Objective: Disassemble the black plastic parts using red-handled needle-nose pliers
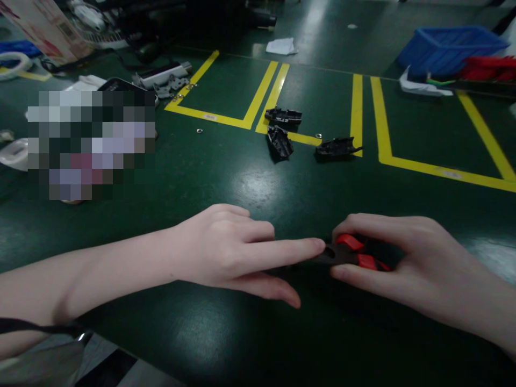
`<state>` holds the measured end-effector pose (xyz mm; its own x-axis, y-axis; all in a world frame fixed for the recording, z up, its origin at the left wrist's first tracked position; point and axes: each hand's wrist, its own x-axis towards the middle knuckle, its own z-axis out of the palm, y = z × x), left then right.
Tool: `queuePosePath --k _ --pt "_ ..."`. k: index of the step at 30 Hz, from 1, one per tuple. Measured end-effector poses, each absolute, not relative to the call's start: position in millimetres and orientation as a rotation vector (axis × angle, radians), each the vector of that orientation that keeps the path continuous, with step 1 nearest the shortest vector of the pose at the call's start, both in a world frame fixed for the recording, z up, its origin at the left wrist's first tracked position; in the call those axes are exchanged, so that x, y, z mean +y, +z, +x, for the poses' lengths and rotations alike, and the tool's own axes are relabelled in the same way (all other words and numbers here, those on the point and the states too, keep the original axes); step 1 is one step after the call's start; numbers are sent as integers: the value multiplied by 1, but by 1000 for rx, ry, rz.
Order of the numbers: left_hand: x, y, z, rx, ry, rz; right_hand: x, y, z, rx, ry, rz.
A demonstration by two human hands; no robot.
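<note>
- One pair of red-handled, dark metal pliers [344, 255] sat at the near side of the glossy dark green tabletop [181, 183], handles gripped in the right hand [423, 250].
- Left hand [229, 244] loosely open: index finger stretched to the pliers' head, thumb apart; nose mostly hidden beneath.
- Three black moulded plastic shells [280, 142] lay loose beyond, by yellow tape lines [357, 107]; one small silvery metal ring [318, 135] near them.
- Progress, as judged: plier work seemed under way; shells lay separate, neither hand on them. Whether any was finished, couldn't tell.

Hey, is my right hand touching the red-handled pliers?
Touching. The head view shows the right hand wrapped around the red handles of the pliers.
</note>
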<state>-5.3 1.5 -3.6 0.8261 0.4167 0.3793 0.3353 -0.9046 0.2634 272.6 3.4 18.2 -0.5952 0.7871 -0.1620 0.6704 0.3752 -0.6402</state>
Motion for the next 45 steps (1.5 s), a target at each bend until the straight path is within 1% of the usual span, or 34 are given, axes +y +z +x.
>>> queuePosePath --k 18,24,45 --pt "0 -7 -6 568 708 2821 -4 24 265 -2395 978 -1416" --pt "-1 -6 -6 570 731 2815 -1 23 267 -2377 1037 -1414" --pt "-1 -2 -6 580 643 2845 3 19 277 -2455 1069 -1322"
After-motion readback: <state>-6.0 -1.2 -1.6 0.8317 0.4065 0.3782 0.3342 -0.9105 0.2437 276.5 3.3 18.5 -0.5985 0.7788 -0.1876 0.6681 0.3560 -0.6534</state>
